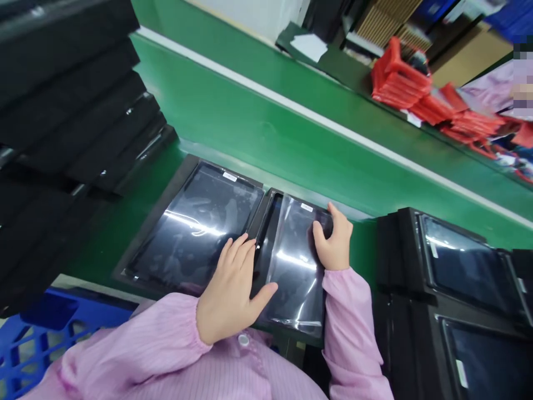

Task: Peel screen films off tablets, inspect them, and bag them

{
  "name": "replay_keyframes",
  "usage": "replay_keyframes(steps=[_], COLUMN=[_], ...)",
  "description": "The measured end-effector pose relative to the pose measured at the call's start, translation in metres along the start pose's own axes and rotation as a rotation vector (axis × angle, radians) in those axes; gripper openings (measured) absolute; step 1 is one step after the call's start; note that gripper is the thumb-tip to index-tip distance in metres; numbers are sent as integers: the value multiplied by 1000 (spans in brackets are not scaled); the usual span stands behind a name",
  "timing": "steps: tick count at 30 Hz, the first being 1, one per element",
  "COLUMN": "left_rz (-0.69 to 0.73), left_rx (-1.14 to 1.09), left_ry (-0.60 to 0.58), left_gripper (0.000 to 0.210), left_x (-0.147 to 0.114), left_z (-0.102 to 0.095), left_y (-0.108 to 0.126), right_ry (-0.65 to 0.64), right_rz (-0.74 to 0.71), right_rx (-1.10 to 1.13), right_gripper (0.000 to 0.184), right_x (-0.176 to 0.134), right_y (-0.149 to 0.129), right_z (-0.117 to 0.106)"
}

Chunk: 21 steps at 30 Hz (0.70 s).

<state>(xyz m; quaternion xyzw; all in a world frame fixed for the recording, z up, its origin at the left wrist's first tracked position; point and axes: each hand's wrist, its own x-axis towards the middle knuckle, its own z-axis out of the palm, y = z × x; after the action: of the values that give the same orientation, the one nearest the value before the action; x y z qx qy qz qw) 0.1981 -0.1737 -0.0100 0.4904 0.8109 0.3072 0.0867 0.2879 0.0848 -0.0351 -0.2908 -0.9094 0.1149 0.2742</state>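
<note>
Two black flat screen panels in clear plastic film lie side by side in front of me. The left panel (200,216) sits in a black tray (187,166), with a small white label near its far edge. My left hand (233,286) has its fingers stretched out, over the near right part of that panel and the gap. The right panel (297,250) lies over another black tray (264,233), whose left strip shows uncovered. My right hand (335,241) grips this panel's right edge, thumb on top; its lower fingers are hidden.
Black trays (83,94) stand in a tall stack at left. More stacked trays (400,261) with screens stand at right. A blue plastic crate (62,328) is at lower left. Red holders (400,78) line the far ledge of the green bench (266,133); another person is partly visible beyond.
</note>
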Motion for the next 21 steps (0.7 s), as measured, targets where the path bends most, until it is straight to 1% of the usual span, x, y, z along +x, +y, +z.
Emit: replay_keyframes(steps=[3, 5, 7, 8, 9, 11, 12, 13, 14, 15, 17, 18, 19, 21], left_rz=[-100, -191, -287, -335, -386, -481, -512, -524, -517, -496, -467, -476, -497, -541], left_rx=[-194, -345, -534, -666, -816, -1126, -1257, -1353, -1415, -1456, -1483, -1482, -1482, -1481], left_ry=[-46, -37, -15, -30, -74, -223, -292, -333, -339, -322, -277, -267, -266, -265], left_gripper=[64, 62, 61, 61, 63, 67, 69, 68, 67, 64, 58, 58, 58, 61], left_x=[2, 2, 2, 3, 5, 10, 13, 16, 18, 21, 23, 22, 21, 16], left_z=[0, 0, 0, 1, 2, 2, 1, 0, -2, -6, -17, -24, -32, -50], left_y=[-3, -2, 4, 8, 13, 23, 26, 28, 28, 26, 17, 9, 0, -22], right_ry=[-11, -15, -12, -7, 0, 16, 25, 34, 44, 54, 71, 69, 49, -62], right_rz=[20, 48, 81, 94, 104, 116, 121, 126, 133, 139, 144, 145, 154, 206], right_rx=[-2, 2, 8, 10, 8, -7, -21, -37, -55, -72, -103, -111, -105, -26], right_gripper=[51, 51, 52, 52, 53, 56, 58, 60, 62, 63, 66, 68, 70, 74], right_x=[-1, -1, -2, -2, -2, -1, -1, 0, 1, 3, 6, 8, 11, 19], right_y=[-2, -2, 0, 1, 3, 5, 6, 5, 4, 2, -7, -13, -20, -38], right_z=[0, 0, -1, -2, -2, -4, -6, -8, -10, -13, -21, -25, -29, -35])
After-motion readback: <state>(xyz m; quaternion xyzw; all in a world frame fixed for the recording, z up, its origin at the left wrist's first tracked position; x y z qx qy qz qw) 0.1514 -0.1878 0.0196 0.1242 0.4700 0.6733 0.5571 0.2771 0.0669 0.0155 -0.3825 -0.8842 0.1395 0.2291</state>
